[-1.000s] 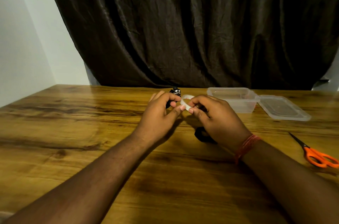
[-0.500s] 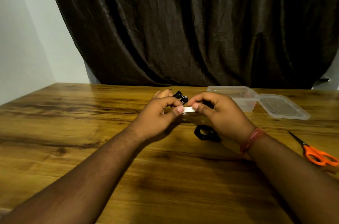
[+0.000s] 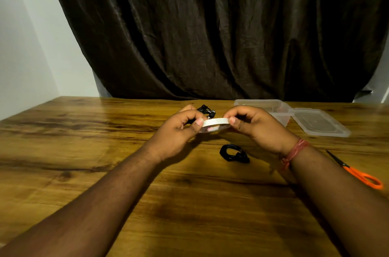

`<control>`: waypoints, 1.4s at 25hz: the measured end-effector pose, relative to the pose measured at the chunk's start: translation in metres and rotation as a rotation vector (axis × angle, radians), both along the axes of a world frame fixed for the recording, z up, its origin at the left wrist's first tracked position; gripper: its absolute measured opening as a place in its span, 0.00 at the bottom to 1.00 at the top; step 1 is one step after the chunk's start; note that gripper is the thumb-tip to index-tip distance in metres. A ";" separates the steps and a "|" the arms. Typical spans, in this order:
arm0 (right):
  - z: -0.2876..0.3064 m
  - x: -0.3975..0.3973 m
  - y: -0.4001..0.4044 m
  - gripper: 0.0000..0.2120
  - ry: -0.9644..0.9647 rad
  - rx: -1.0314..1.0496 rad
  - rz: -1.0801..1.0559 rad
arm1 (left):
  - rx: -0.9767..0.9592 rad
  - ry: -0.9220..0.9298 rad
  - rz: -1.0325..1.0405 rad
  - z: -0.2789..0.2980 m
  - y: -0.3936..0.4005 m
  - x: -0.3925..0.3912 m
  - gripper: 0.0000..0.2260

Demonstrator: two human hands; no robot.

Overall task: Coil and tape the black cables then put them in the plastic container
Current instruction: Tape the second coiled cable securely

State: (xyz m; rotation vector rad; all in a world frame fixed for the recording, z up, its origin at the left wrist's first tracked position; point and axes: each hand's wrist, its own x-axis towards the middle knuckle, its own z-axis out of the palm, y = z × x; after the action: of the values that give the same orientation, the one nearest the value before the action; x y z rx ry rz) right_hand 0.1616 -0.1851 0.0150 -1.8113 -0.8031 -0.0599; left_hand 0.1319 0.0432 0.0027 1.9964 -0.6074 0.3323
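A white roll of tape [image 3: 215, 122] is held flat above the wooden table between both hands. My left hand [image 3: 179, 130] pinches its left edge with thumb and fingers; my right hand [image 3: 256, 126] pinches its right edge. One coiled black cable [image 3: 233, 152] lies on the table just below my right hand. Another black cable [image 3: 205, 110] shows behind my left hand, partly hidden by the fingers. The clear plastic container [image 3: 263, 104] stands open behind my right hand.
The container's clear lid [image 3: 320, 123] lies to the right of the container. Orange-handled scissors [image 3: 362, 174] rest by my right forearm near the table's right edge. A dark curtain hangs behind the wooden table [image 3: 84, 151].
The tape roll has been turned from upright to lying flat between both hands, and both hands have lifted slightly. The coiled cable below my right hand is now uncovered.
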 end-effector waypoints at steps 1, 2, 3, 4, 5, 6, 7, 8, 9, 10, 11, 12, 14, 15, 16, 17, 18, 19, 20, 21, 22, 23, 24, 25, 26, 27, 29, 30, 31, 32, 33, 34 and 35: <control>-0.001 0.002 -0.001 0.06 0.033 0.043 0.016 | 0.003 0.006 0.003 0.000 0.000 0.000 0.08; -0.003 0.004 -0.002 0.05 0.081 0.098 0.029 | 0.001 0.012 0.004 0.000 0.000 0.000 0.08; -0.004 0.005 -0.002 0.05 0.134 0.164 0.043 | -0.006 0.016 0.001 0.000 0.000 0.000 0.09; -0.005 0.007 -0.002 0.06 0.182 0.230 0.061 | -0.016 0.018 -0.004 0.001 0.000 -0.001 0.09; -0.006 0.008 -0.002 0.06 0.222 0.283 0.085 | -0.022 0.019 -0.007 0.002 0.000 -0.001 0.08; -0.007 0.008 -0.002 0.07 0.253 0.322 0.110 | -0.022 0.017 -0.009 0.002 0.000 -0.002 0.08; -0.008 0.009 -0.003 0.07 0.281 0.356 0.132 | -0.018 0.014 -0.009 0.002 0.000 -0.002 0.08; -0.008 0.009 -0.003 0.07 0.309 0.391 0.148 | -0.013 0.011 -0.010 0.003 0.000 -0.002 0.08; -0.008 0.010 -0.004 0.07 0.339 0.426 0.161 | -0.008 0.011 -0.011 0.003 0.001 -0.002 0.08; -0.007 0.010 -0.004 0.08 0.368 0.455 0.171 | -0.003 0.011 -0.012 0.004 0.000 -0.003 0.08; -0.007 0.011 -0.005 0.09 0.393 0.476 0.179 | -0.002 0.013 -0.014 0.004 0.000 -0.003 0.08; -0.008 0.012 -0.005 0.10 0.415 0.491 0.183 | -0.009 0.014 -0.019 0.004 0.000 -0.004 0.09; -0.009 0.012 -0.003 0.12 0.464 0.508 0.196 | -0.046 0.012 -0.028 0.006 -0.001 -0.006 0.09; -0.011 0.012 -0.002 0.13 0.484 0.515 0.202 | -0.069 0.008 -0.034 0.007 -0.002 -0.007 0.10; -0.012 0.012 -0.002 0.14 0.499 0.521 0.203 | -0.089 0.005 -0.042 0.008 -0.002 -0.008 0.10; -0.012 0.012 -0.001 0.14 0.505 0.513 0.199 | -0.100 0.005 -0.051 0.008 -0.002 -0.009 0.10; -0.010 0.011 0.000 0.14 0.484 0.478 0.180 | -0.095 0.004 -0.058 0.008 -0.002 -0.010 0.09; -0.009 0.009 0.001 0.13 0.408 0.401 0.138 | -0.075 0.002 -0.060 0.007 -0.003 -0.010 0.09; -0.008 0.007 0.002 0.13 0.271 0.280 0.084 | -0.048 0.002 -0.062 0.006 -0.005 -0.011 0.09; -0.006 0.004 0.004 0.13 0.116 0.151 0.031 | -0.024 0.005 -0.065 0.005 -0.006 -0.012 0.08; -0.004 0.000 0.008 0.11 -0.015 0.057 0.002 | 0.006 -0.005 -0.059 0.004 -0.007 -0.012 0.08; -0.004 -0.002 0.012 0.08 -0.090 0.015 -0.004 | 0.042 -0.028 -0.040 0.004 -0.008 -0.012 0.07; -0.004 -0.004 0.015 0.06 -0.121 0.009 0.000 | 0.070 -0.047 -0.024 0.004 -0.008 -0.011 0.07; -0.004 -0.006 0.017 0.06 -0.135 0.023 0.005 | 0.073 -0.050 -0.021 0.005 -0.009 -0.011 0.07; -0.004 -0.007 0.018 0.06 -0.133 0.041 0.014 | 0.052 -0.038 -0.030 0.005 -0.009 -0.011 0.07; -0.003 -0.007 0.018 0.07 -0.128 0.061 0.016 | 0.019 -0.022 -0.052 0.005 -0.009 -0.012 0.07; -0.003 -0.006 0.017 0.10 -0.112 0.095 0.012 | -0.031 -0.005 -0.083 0.005 -0.009 -0.012 0.08; -0.003 -0.004 0.017 0.12 -0.079 0.128 0.012 | -0.035 -0.009 -0.075 0.004 -0.009 -0.011 0.08; -0.003 -0.004 0.016 0.12 -0.028 0.183 0.016 | -0.035 -0.014 -0.063 0.004 -0.009 -0.010 0.08; -0.003 -0.004 0.016 0.12 0.031 0.243 0.028 | -0.040 -0.013 -0.054 0.005 -0.009 -0.010 0.09; -0.004 -0.004 0.016 0.11 0.088 0.294 0.043 | -0.051 -0.006 -0.051 0.006 -0.008 -0.010 0.09; -0.004 -0.005 0.016 0.10 0.133 0.327 0.055 | -0.072 0.008 -0.059 0.006 -0.008 -0.010 0.10; -0.005 -0.004 0.016 0.09 0.160 0.342 0.060 | -0.095 0.021 -0.075 0.006 -0.009 -0.011 0.10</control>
State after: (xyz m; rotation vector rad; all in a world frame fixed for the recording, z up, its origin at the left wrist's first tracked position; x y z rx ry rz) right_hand 0.1573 -0.1690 0.0103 -1.4487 -0.6865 -0.0118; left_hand 0.1208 0.0342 0.0090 1.8793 -0.6399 0.2894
